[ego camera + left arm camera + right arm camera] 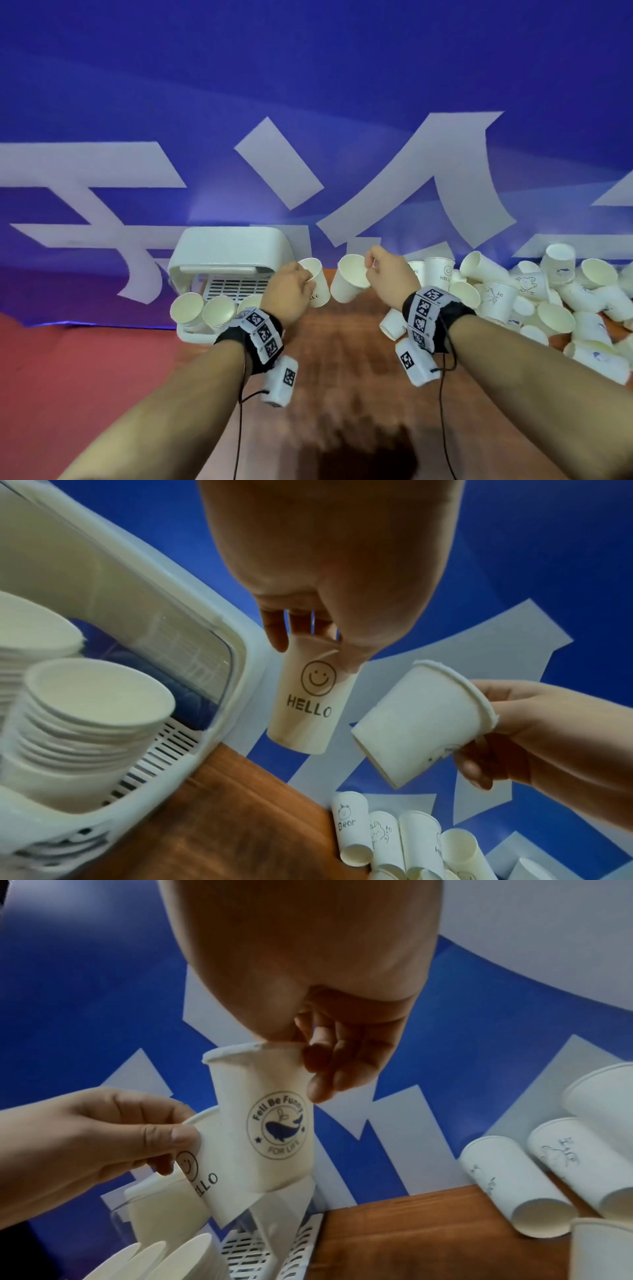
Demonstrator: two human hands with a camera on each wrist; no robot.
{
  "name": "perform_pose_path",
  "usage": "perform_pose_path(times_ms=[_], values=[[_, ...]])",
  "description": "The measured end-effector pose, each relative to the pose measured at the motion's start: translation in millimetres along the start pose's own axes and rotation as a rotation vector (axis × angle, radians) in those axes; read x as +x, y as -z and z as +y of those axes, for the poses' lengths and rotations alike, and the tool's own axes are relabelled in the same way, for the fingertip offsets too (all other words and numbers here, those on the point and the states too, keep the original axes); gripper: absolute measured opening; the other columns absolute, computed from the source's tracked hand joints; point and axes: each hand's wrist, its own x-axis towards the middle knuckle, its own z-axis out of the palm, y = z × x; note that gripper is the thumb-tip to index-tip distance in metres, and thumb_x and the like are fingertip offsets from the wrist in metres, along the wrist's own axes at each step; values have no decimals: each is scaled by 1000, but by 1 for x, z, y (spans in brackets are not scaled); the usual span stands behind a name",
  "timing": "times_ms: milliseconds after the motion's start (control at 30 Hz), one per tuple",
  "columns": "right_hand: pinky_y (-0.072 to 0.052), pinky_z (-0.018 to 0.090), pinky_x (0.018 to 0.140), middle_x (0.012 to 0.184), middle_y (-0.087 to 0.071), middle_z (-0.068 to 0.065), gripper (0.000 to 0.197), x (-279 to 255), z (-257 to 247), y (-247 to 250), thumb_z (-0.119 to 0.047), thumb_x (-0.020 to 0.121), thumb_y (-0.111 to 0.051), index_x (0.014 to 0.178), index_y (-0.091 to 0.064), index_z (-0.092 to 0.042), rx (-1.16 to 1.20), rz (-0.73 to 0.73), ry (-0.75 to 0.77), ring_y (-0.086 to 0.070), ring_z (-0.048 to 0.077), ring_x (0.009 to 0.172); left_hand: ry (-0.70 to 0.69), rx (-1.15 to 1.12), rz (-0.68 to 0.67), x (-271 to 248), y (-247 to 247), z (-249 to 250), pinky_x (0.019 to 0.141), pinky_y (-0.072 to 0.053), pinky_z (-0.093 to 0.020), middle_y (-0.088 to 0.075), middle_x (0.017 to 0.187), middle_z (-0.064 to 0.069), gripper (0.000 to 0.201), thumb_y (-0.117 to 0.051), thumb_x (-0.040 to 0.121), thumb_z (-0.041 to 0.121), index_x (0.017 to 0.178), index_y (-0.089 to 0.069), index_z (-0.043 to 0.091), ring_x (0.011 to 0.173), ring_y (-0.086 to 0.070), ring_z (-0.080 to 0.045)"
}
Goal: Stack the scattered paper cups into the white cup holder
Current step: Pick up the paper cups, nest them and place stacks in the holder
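Observation:
My left hand (301,279) pinches the rim of a paper cup printed with a smiley and HELLO (317,284) (308,696) (205,1180), held above the table just right of the white cup holder (233,246) (154,610). My right hand (373,267) (329,1064) pinches the rim of a second cup with a blue whale logo (349,279) (267,1123) (421,723), tilted toward the HELLO cup and close beside it. Stacks of cups (205,310) (92,718) stand in the holder's tray.
A large heap of loose paper cups (534,301) (394,840) (534,1172) lies on the wooden table (342,342) to the right. A blue banner with white characters (308,102) hangs behind. Red floor (68,377) shows at the left.

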Motion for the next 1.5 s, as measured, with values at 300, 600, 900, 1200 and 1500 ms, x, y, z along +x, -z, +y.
perform_pose_path(times_ms=[300, 600, 900, 1200, 1500], values=[[-54, 36, 76, 85, -69, -6, 20, -22, -66, -44, -24, 86, -49, 88, -69, -27, -35, -47, 103, -63, 19, 80, 96, -44, 106, -63, 65, -47, 69, -41, -34, -61, 77, -7, 16, -58, 86, 16, 74, -64, 8, 78, -56, -25], [-51, 33, 67, 72, -62, -10, 8, -29, -124, -94, -37, 83, -63, 80, -60, -31, -119, -91, 251, -58, 14, 75, 206, -98, 187, -105, 112, -117, 65, -41, -34, -61, 79, -6, 21, -51, 94, 15, 81, -64, 5, 75, -53, -22], [-48, 33, 66, 77, -54, -12, 11, -27, -139, -139, -36, 88, -61, 84, -58, -26, -249, -46, 348, -55, 15, 77, 106, -46, 114, -108, 99, -167, 71, -47, -38, -61, 83, -3, 18, -56, 92, 18, 81, -69, 12, 83, -54, -23], [-44, 31, 68, 85, -53, -12, 12, -17, -130, -158, -34, 93, -55, 92, -62, -24, -307, -79, 328, -57, 17, 86, -14, 110, -20, -92, 71, -185, 75, -45, -41, -62, 83, -6, 22, -54, 93, 20, 84, -71, 12, 83, -56, -28], [-43, 28, 68, 99, -62, -4, 21, -6, -122, -183, -33, 97, -49, 103, -67, -23, -384, -199, 330, -58, 17, 90, -12, 398, -201, -83, 42, -198, 74, -29, -34, -60, 101, 3, 24, -43, 96, 27, 95, -67, 23, 98, -53, -22]])
